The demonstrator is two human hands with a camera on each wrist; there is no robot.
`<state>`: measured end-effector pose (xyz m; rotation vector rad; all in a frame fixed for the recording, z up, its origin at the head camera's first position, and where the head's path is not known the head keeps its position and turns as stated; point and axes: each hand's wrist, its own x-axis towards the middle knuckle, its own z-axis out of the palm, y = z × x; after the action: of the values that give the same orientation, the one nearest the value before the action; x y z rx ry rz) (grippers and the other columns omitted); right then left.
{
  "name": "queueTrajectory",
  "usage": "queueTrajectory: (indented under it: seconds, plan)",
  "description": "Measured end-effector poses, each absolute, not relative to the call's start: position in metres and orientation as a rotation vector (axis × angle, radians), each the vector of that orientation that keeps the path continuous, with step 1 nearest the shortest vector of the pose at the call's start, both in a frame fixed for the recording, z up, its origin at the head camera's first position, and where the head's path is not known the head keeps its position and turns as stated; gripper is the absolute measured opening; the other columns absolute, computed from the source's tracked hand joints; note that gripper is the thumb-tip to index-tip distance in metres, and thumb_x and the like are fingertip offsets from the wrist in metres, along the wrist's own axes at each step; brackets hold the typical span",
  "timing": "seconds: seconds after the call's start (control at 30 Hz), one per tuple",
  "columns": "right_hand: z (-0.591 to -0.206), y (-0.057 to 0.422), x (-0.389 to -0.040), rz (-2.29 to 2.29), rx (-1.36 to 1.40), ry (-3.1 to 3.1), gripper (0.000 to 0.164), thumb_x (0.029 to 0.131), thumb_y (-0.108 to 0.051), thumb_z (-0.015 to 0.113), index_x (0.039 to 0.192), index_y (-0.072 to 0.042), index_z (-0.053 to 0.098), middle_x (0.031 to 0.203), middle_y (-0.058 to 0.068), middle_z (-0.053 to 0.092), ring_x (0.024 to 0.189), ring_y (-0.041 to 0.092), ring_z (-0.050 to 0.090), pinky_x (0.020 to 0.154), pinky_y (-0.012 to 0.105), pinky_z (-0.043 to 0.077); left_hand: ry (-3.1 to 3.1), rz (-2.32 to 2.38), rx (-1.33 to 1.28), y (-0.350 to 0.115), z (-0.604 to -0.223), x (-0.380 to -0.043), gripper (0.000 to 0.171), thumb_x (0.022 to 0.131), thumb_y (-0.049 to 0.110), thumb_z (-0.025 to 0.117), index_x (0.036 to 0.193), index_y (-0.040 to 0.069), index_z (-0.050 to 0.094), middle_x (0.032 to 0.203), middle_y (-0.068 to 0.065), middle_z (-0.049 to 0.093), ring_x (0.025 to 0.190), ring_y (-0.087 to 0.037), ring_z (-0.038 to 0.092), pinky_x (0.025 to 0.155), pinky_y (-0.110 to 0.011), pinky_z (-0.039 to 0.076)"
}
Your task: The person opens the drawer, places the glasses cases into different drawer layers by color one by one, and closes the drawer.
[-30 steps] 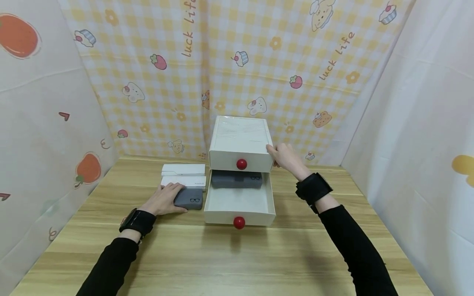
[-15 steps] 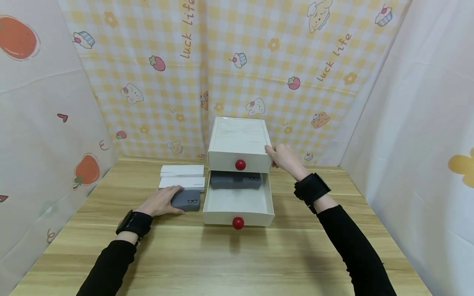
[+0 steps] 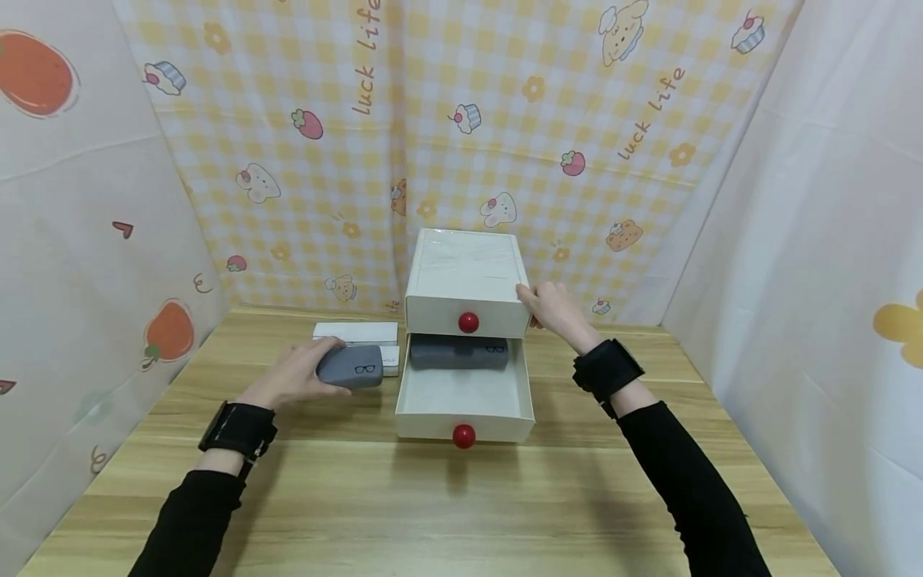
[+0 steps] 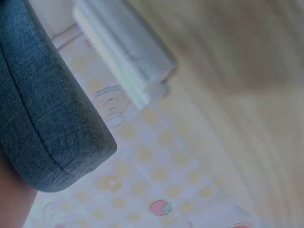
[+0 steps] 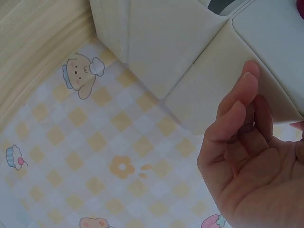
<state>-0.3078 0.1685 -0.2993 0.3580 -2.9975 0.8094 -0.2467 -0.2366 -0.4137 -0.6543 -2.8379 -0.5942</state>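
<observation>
My left hand (image 3: 294,373) grips a grey glasses case (image 3: 351,367) with a small glasses print, held above the table; its cloth-like end (image 4: 57,118) fills the left of the left wrist view. Behind it lie white boxes (image 3: 356,331), partly covered by the case. My right hand (image 3: 557,311) holds the upper right front corner of a white two-drawer box (image 3: 469,264), its bent fingers (image 5: 237,114) against the side wall. The lower drawer (image 3: 461,401) is pulled out, and a dark grey glasses case (image 3: 458,352) lies across its back. The upper drawer is closed.
Red knobs (image 3: 465,436) stick out from both drawer fronts. The wooden table (image 3: 404,513) runs back to a yellow checked curtain (image 3: 317,192). White cloths (image 3: 800,200) hang at either side.
My left hand has lifted the grey glasses case off the table, up and slightly to the left, in front of the white boxes. My right hand has stayed at the box corner.
</observation>
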Motion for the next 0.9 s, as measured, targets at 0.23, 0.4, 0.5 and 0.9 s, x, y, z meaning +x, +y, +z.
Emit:
queueTrajectory:
  seconds: [0.23, 0.4, 0.5, 0.9]
  plan:
    - [-0.300, 0.169, -0.308, 0.800, 0.363, -2.993, 0.052, 0.099, -0.040, 0.035, 0.077, -0.005, 0.066, 0.081, 0.019, 0.070, 0.061, 0.020, 0.060, 0.055, 0.024, 0.042, -2.786, -0.548, -0.712, -0.230, -0.386, -0.241, 0.077, 0.063, 0.042, 0.085, 0.124, 0.007, 0.054, 0.112, -0.015, 0.065, 0.094, -0.026, 0.061, 0.077, -0.044, 0.045]
    - [-0.300, 0.169, -0.308, 0.800, 0.353, -2.997, 0.052, 0.099, -0.040, 0.035, 0.079, -0.005, 0.067, 0.082, 0.019, 0.070, 0.064, 0.023, 0.061, 0.055, 0.024, 0.042, -2.771, -0.521, -0.758, -0.215, -0.367, -0.233, 0.077, 0.063, 0.043, 0.085, 0.125, 0.009, 0.055, 0.115, -0.013, 0.065, 0.097, -0.024, 0.061, 0.079, -0.042, 0.045]
    - [-0.300, 0.168, -0.308, 0.793, 0.354, -3.002, 0.052, 0.099, -0.040, 0.035, 0.077, -0.005, 0.066, 0.081, 0.018, 0.070, 0.063, 0.021, 0.060, 0.055, 0.024, 0.042, -2.787, -0.514, -0.777, -0.203, -0.355, -0.228, 0.077, 0.064, 0.045, 0.084, 0.126, 0.009, 0.055, 0.118, -0.013, 0.065, 0.101, -0.025, 0.060, 0.083, -0.046, 0.044]
    - [-0.299, 0.169, -0.308, 0.805, 0.338, -3.010, 0.051, 0.099, -0.040, 0.034, 0.079, -0.005, 0.066, 0.077, 0.013, 0.068, 0.065, 0.021, 0.061, 0.056, 0.024, 0.043, -2.743, -0.465, -0.953, -0.141, -0.331, -0.221, 0.075, 0.065, 0.045, 0.083, 0.124, 0.008, 0.056, 0.116, -0.011, 0.065, 0.096, -0.021, 0.060, 0.079, -0.039, 0.048]
